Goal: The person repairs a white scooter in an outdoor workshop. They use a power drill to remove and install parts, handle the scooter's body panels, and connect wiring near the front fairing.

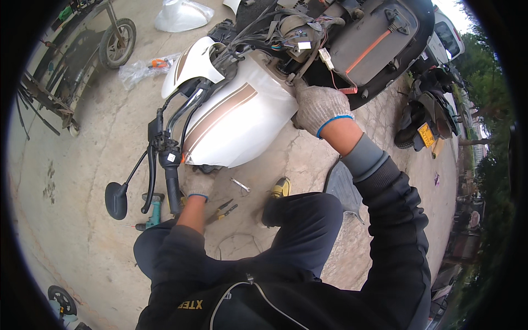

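A scooter's large white body panel (236, 118) with brown stripes lies in front of me. My right hand (322, 107), in a knit work glove with a blue cuff edge, is closed at the panel's right end, its thumb on top; the other fingertips are hidden. Below the panel's lower left edge is my left hand (199, 184), also gloved, reaching under the front, with its fingers out of sight. Beside it stands the handlebar grip (171, 187) with its brake lever. Bundled wires (297, 33) and a white connector (326, 59) lie exposed above my right hand.
On the concrete lie a wrench (240, 185), pliers (221, 212) and a teal power drill (152, 213). The mirror (116, 201) juts out left. A dark panel (344, 190) rests right of my knee. Another scooter (426, 110) is parked at right, and a wheeled frame (118, 43) stands far left.
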{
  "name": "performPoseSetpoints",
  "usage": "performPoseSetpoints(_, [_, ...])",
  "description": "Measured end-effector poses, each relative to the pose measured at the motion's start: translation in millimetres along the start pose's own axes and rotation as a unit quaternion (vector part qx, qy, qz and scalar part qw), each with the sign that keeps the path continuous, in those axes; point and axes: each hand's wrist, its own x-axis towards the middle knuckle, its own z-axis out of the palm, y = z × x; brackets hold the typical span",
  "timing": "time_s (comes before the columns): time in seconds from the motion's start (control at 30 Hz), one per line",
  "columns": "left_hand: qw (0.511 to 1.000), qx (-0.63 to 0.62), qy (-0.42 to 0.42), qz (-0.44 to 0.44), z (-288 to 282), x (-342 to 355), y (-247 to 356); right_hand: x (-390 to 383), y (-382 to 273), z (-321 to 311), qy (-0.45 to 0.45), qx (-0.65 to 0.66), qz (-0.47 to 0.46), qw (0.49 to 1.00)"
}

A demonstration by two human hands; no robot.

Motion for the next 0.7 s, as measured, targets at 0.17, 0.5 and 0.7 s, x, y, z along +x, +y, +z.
performPoseSetpoints(0.17, [0.985, 0.16, 0.006, 0.057, 21, 8, -23, 20, 62, 42, 0.02, -0.01, -0.041, 0.999])
performPoseSetpoints(0.5, [0.965, 0.061, 0.121, 0.223, -9, -6, -3, -19, 49, 57, 0.214, 0.192, 0.098, 0.953])
performPoseSetpoints(0.7, [0.988, -0.081, 0.127, -0.039, -41, -98, 65, -53, -11, 66, 0.173, 0.795, 0.181, 0.552])
